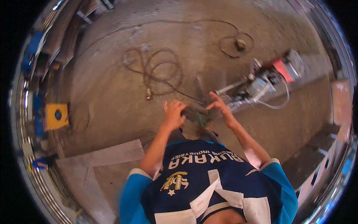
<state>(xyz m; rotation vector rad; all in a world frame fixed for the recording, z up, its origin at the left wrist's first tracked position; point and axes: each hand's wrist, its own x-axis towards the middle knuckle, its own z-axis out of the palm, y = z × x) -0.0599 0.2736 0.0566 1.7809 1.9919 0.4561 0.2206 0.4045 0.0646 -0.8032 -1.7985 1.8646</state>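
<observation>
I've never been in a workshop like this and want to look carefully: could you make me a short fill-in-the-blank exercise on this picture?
1. A blurred dark object is ____ the left grip and the right grip.
2. The red-and-grey machine lies toward the person's ____ side.
3. The square yellow panel with a dark round centre is toward the person's ____ side.
4. The short sleeves are ____ with pale cuffs.

Missing words: between; right; left; blue.
</observation>
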